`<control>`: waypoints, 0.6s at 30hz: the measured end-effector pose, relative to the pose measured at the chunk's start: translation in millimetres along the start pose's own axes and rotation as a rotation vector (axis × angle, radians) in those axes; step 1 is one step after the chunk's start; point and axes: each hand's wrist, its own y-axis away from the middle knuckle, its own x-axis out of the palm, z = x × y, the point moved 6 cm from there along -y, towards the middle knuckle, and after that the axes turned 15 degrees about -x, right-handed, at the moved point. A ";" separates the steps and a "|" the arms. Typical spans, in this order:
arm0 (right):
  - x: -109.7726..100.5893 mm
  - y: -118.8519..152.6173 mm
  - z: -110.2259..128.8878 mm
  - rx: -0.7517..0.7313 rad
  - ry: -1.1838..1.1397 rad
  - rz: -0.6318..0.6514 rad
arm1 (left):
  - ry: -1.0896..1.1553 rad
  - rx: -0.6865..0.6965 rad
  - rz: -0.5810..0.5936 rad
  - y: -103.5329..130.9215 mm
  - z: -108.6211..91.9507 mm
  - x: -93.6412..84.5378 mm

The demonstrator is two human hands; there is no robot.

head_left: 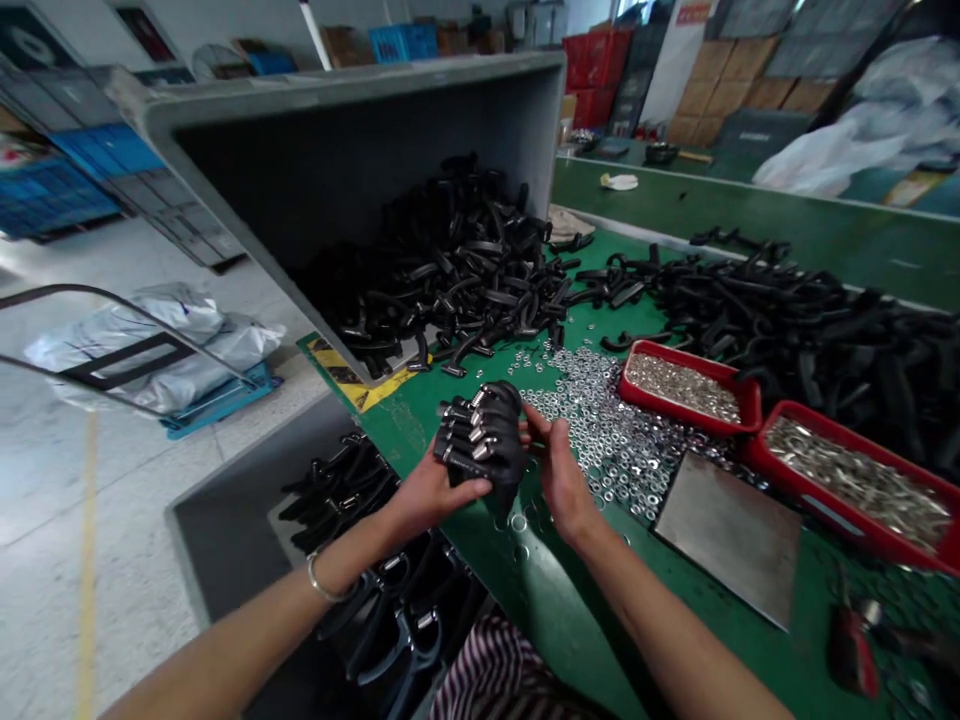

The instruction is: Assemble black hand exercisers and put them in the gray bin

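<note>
A bunch of several curved black handles (495,432) with shiny metal ends is gripped in my left hand (429,492), its thumb lying along the near side. The bunch is above the edge of the green bench (555,590). Just right of it is my right hand (566,485), fingers reaching to the bunch's side and thumb apart; some fingertips are partly hidden. Small metal rings (622,450) lie scattered beyond my right hand. Below my left arm, a grey bin (225,545) contains more black handles with metal parts.
A tipped grey crate (345,85) spills black handles (480,260) onto the bench. Two red trays (694,425) of small metal parts stand at right, near a metal plate (731,535) and red-handled pliers (851,640). More black parts (825,340) are heaped behind. A cart (217,400) stands left.
</note>
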 end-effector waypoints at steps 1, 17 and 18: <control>1.0 -3.8 2.1 -0.017 0.023 0.028 | -0.008 0.017 0.023 9.2 7.8 9.4; 29.8 -20.9 -1.7 0.035 -0.101 0.083 | 0.321 0.122 0.172 30.4 4.0 63.4; 30.5 -16.9 -0.7 0.033 -0.112 0.069 | 0.346 0.130 0.192 29.1 2.9 63.9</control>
